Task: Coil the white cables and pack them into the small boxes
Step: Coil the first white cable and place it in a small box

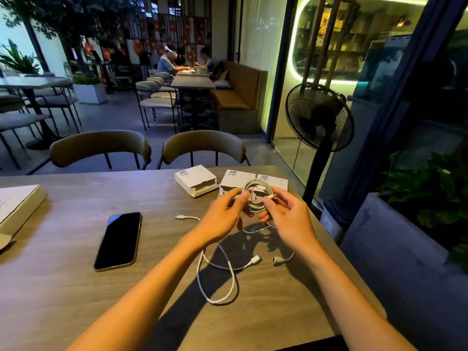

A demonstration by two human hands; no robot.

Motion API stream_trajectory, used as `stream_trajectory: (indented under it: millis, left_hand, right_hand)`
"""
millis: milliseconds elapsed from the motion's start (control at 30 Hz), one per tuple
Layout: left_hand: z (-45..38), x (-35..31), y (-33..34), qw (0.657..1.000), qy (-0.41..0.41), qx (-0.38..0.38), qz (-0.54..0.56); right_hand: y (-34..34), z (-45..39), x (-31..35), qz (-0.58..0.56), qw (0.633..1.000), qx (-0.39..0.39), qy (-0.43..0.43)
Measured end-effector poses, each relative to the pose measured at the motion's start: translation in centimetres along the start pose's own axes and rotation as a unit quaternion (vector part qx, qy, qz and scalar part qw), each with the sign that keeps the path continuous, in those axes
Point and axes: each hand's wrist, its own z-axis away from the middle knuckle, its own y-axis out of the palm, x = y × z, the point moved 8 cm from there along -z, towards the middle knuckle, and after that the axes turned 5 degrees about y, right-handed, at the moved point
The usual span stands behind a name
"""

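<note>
A coiled white cable point(258, 192) is held up above the table between both hands. My left hand point(222, 214) grips the coil's left side. My right hand point(286, 214) pinches one of its plug ends at the right. Loose white cables point(228, 269) lie uncoiled on the table below my wrists, with plug ends at the left and right. Three small white boxes stand at the table's far edge: an open one point(195, 179) at the left, two more point(236, 179) point(274, 182) partly hidden behind the coil.
A black phone point(119, 240) lies face up left of the cables. A large cardboard box point(17, 206) sits at the table's left edge. Two chairs point(202, 145) stand across the table. A black pedestal fan point(319, 117) stands right of the table.
</note>
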Motion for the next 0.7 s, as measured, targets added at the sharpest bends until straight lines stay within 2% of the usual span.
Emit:
stream_trajectory:
  millis: [100,200,300,400,500,567,700]
  left_hand:
    - [-0.9,2.3,-1.6,0.998,-0.031,-0.049,-0.005]
    - [-2.3,6.6,-4.9,0.984,-0.054,-0.116,-0.127]
    - [-3.6,10.7,-7.3,0.917,-0.077,-0.110,-0.374]
    - [-4.6,14.0,-7.6,0.860,-0.092,-0.041,-0.501]
    - [-5.0,17.1,-7.9,0.849,-0.130,-0.014,-0.512]
    - [-5.3,17.5,-8.3,0.852,-0.118,-0.039,-0.509]
    - [-5.1,15.9,-9.1,0.834,-0.077,-0.086,-0.539]
  right_hand:
    - [-0.1,-1.0,-0.2,-0.008,1.000,-0.010,-0.001]
    - [-0.4,-2.3,-0.9,-0.006,1.000,-0.021,0.006]
    - [-0.3,-3.6,-1.8,-0.008,0.999,-0.025,0.022]
    - [0.2,-4.7,-2.4,-0.006,0.999,-0.025,0.023]
    - [0.7,-5.6,-2.8,0.000,1.000,-0.019,0.021]
    - [1.0,-5.9,-3.0,0.006,1.000,-0.014,0.024]
    - [1.6,-6.1,-2.4,0.007,1.000,-0.002,0.017]
